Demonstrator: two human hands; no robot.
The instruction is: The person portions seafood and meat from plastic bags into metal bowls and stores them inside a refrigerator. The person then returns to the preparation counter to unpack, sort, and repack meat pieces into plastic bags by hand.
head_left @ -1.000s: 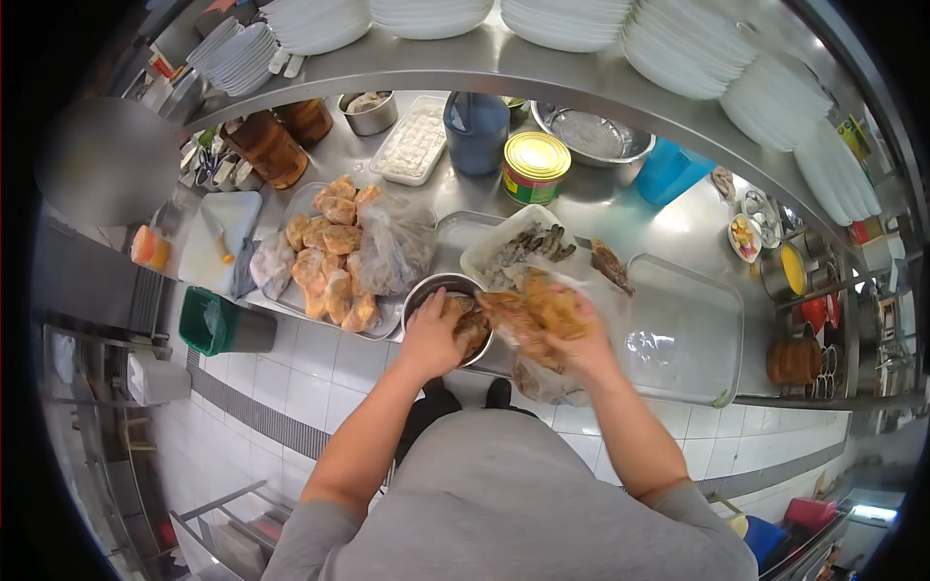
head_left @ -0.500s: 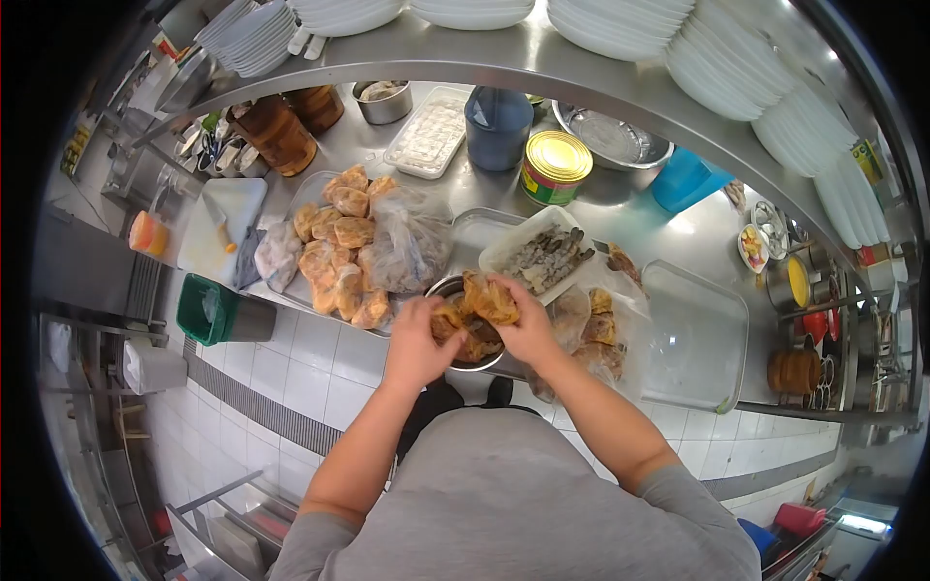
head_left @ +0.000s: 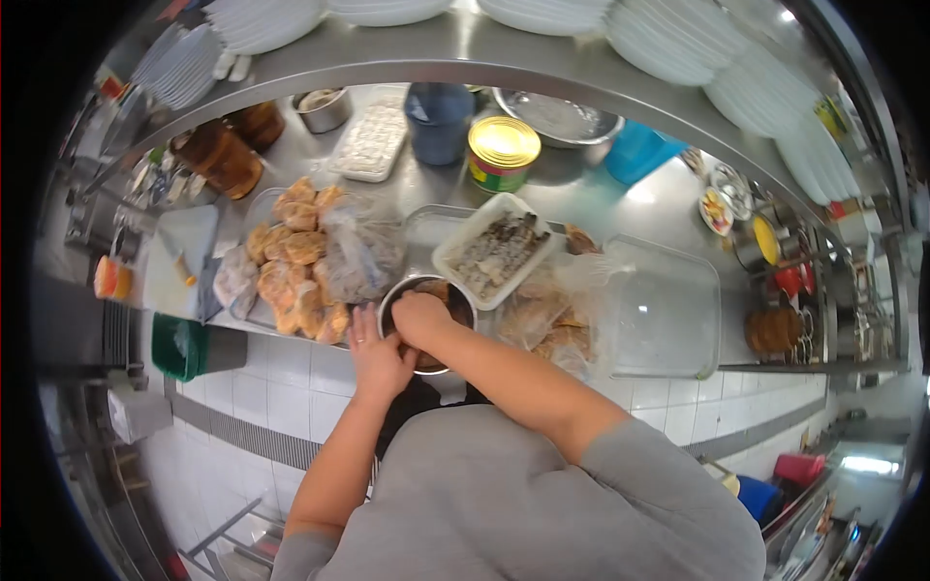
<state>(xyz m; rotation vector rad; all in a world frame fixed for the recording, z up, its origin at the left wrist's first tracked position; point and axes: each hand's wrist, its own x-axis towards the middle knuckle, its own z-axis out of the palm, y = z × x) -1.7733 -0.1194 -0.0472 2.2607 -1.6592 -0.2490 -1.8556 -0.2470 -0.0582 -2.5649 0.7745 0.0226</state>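
Note:
A round metal pot point(head_left: 469, 341) stands at the front edge of the counter, with brown-yellow marinated meat pieces point(head_left: 433, 290) inside. My right hand point(head_left: 420, 318) reaches down into it, fingers bent and mostly hidden, so whether they grip a piece is unclear. Against the pot's left side rests my left hand point(head_left: 380, 354), its fingers stretched out and its thumb by the rim. To the left, a tray of raw marinated meat pieces point(head_left: 291, 254) sits beside a clear plastic bag point(head_left: 363, 247). A white tub point(head_left: 496, 250) of greyish, shrimp-like pieces lies just behind the pot on the right.
Bagged meat point(head_left: 557, 320) lies right of the pot, beside a clear shallow tray point(head_left: 668, 310). Behind are a yellow-lidded can point(head_left: 504, 150), a dark blue container point(head_left: 441, 126) and a light blue jug point(head_left: 642, 153). A knife point(head_left: 180, 266) lies on a cutting board point(head_left: 170, 295). A plate shelf point(head_left: 426, 73) overhangs.
The meat piece lifted in my right hand has gone out of sight, and that hand is now down in the pot. My left hand has come out to the pot's left side. The view has shifted.

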